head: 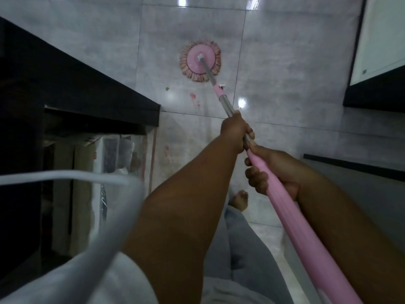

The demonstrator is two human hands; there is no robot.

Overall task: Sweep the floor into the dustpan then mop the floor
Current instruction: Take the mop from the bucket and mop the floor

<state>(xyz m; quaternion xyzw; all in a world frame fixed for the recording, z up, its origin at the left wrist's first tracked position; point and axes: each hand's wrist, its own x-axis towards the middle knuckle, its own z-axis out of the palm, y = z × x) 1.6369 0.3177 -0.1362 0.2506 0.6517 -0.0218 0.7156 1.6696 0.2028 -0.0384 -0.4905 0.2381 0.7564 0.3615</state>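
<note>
Mop head [200, 61]: flat on the tiled floor [285, 62], well ahead of the body, pink disc uppermost, fringe spread all round. Fixed to a metal pole [228, 108] that runs back into a pink handle [291, 213].

Left hand [237, 132]: wrapped round the metal pole, fingers curled tight. Right hand [274, 170]: just behind the left, fingers curled round the pink handle from beneath. Contact between the two hands: cannot tell.

Step in hand, as judged: mopping. No broom or dustpan in view. Sweeping apparently finished, apart from one small speck [167, 88] on the tile left of the pole.

Pink stains [195, 100]: on the floor between mop head and left hand, just left of the pole. A fainter mark [166, 153]: nearer, beside the foot of the dark bench [87, 84].

Next move, as judged:
- Draw the mop head back across the stains.
- Keep the disc flat; press down through the left hand, steer with the right.
- Hold the head clear of the bench at left and the white cabinet [383, 36] at right.
- Keep the bare foot [240, 199] off freshly wetted tile.
</note>
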